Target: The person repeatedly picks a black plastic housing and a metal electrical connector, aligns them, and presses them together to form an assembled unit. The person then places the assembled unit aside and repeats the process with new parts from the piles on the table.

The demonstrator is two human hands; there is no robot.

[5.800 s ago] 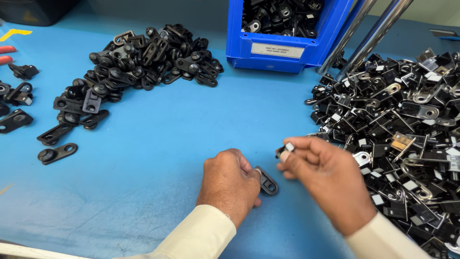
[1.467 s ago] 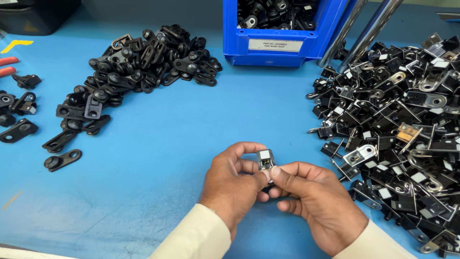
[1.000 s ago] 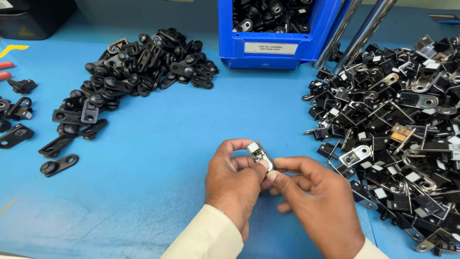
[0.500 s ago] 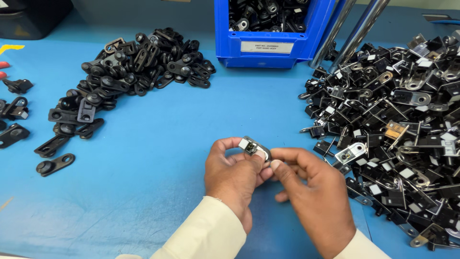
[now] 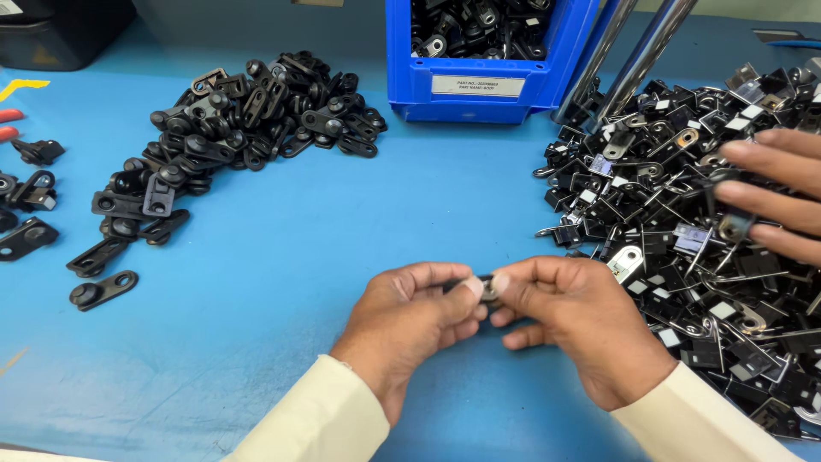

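At lower centre, left hand [image 5: 409, 316] and right hand [image 5: 575, 325] both pinch one small black metal clip [image 5: 486, 287] above the blue desk [image 5: 282, 257].

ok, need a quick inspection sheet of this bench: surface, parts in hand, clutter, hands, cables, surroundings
Surface: blue bench top, bare in the middle.
Job's things: small black and metal part, pinched between both hands above the bench.
Clutter: pile of black link-shaped parts far left; larger pile of black and silver clips on the right; stray black pieces at the left edge.
Hands: left hand and right hand meet fingertip to fingertip on the part; another person's hand rests on the right pile.
Cables: nothing seen.
Surroundings: blue bin holding more black parts at the back; two slanted metal rods beside it; dark box in the far left corner.
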